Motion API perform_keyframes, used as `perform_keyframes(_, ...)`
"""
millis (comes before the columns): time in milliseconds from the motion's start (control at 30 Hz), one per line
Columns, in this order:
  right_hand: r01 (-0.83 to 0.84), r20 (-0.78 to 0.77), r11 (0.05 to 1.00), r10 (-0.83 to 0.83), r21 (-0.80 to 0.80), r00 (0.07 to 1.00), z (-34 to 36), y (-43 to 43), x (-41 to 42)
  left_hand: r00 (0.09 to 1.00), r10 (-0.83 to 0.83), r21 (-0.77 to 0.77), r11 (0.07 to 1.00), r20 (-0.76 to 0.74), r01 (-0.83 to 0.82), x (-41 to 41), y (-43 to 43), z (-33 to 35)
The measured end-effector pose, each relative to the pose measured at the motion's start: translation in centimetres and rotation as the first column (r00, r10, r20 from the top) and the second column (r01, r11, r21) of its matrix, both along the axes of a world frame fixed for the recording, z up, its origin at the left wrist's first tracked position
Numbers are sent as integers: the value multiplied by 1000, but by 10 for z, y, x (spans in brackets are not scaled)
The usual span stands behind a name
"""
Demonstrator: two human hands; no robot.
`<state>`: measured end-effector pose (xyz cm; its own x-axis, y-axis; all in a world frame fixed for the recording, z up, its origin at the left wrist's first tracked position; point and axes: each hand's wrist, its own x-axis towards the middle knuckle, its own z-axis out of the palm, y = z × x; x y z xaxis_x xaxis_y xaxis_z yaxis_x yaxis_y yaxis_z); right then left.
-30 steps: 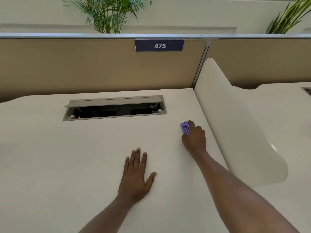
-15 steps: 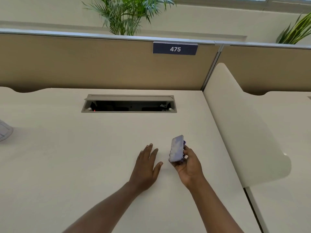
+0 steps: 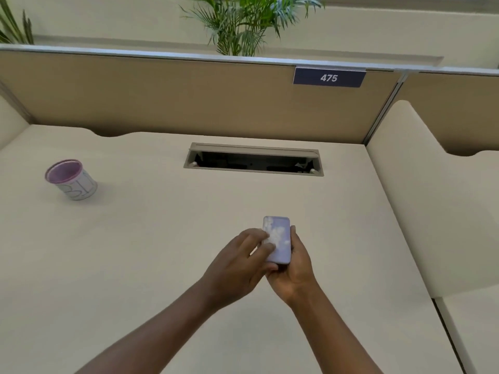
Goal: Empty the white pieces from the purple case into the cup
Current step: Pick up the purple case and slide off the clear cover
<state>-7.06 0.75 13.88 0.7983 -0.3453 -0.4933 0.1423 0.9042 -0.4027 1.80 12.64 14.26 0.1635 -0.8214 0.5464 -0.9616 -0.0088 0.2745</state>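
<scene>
The purple case (image 3: pixel 279 236) is a small flat box with a see-through lid, and white pieces show through it. My right hand (image 3: pixel 293 268) cradles it from below and the right, above the middle of the desk. My left hand (image 3: pixel 240 263) has come in from the left, its fingertips resting on the case's left edge and lid. The case looks closed. The cup (image 3: pixel 70 180), white outside with a pink-purple inside, stands upright far to the left on the desk, well away from both hands.
A cream desk (image 3: pixel 135 252) runs under everything. An open cable hatch (image 3: pixel 253 160) sits at the back centre. A tan partition (image 3: pixel 189 98) with a "475" sign (image 3: pixel 329 77) closes the back. A curved cream divider (image 3: pixel 432 206) bounds the right side.
My right hand lifted the case off the desk's right side and brought it to the middle. My left hand rose from the desk onto the case. The view swung left, bringing the cup into sight.
</scene>
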Motion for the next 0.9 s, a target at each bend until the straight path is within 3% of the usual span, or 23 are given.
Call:
perform_keyframes(367, -83, 27, 992, 86, -89, 996, 13, 52, 19, 998, 58, -21, 998, 13, -58, 12, 56, 24)
perform_keyframes(600, -145, -20, 974, 143, -174, 989, 13, 69, 20, 980, 130, 97, 988, -148, -117, 14, 71, 34)
perform_keyframes(767, -165, -59, 957, 155, -237, 986, 20, 77, 15, 943, 86, 178, 984, -321, -29, 24, 72, 48)
perform_keyframes(900, -176, -89, 952, 159, -248, 983, 24, 78, 11, 947, 57, 166, 986, -317, -4, 24, 69, 54)
